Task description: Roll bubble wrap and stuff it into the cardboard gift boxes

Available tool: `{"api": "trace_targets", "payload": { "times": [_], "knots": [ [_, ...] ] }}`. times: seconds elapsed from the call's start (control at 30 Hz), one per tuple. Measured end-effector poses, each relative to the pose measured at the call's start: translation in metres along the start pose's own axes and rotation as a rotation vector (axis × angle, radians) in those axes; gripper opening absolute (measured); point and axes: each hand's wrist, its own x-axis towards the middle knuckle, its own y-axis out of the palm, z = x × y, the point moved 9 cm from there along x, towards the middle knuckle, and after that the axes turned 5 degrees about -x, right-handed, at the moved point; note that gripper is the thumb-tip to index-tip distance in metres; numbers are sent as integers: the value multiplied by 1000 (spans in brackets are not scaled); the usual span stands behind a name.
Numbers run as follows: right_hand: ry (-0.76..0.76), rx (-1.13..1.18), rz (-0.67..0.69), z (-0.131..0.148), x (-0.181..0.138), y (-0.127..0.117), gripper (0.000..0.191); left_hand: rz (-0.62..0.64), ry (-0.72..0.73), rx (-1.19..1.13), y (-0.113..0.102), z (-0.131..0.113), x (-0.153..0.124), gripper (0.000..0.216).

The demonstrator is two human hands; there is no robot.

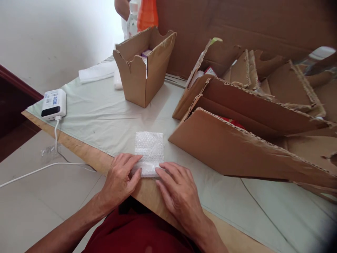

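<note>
A small sheet of clear bubble wrap [149, 144] lies at the table's front edge, its near end folded or rolled into a thicker band. My left hand [120, 176] grips the left end of that band, thumb and fingers curled around it. At the right end, my right hand [179, 191] has its fingertips on the band, with the thumb lower down near the table edge. Whether anything is wrapped inside the band, I cannot tell. The far part of the sheet lies flat on the pale green tablecloth [105, 123].
A cardboard box [134, 84] stands behind the sheet. Larger cardboard dividers [210, 140] with packets inside fill the right side. A white power bank [54, 103] with a cable sits at the left edge. White wrap [97, 72] and an orange bottle [147, 15] are at the back.
</note>
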Motion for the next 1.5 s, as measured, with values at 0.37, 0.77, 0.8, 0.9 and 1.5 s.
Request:
{"api": "trace_targets", "payload": {
  "times": [0.37, 0.77, 0.8, 0.9, 1.5],
  "knots": [
    [115, 180, 101, -19, 2, 11, 24, 43, 35, -219, -8, -4, -5, 38],
    [141, 108, 31, -26, 7, 18, 23, -155, -182, -179, -19, 22, -2, 32],
    [196, 147, 25, -31, 7, 18, 22, -148, -278, -270, -19, 28, -8, 35],
    [327, 276, 39, -39, 2, 15, 21, -50, -533, -655, -2, 37, -20, 53],
    [637, 604, -58, -91, -83, -96, 18, -47, 63, -664, 14, -89, 54, 65]
  ]
}}
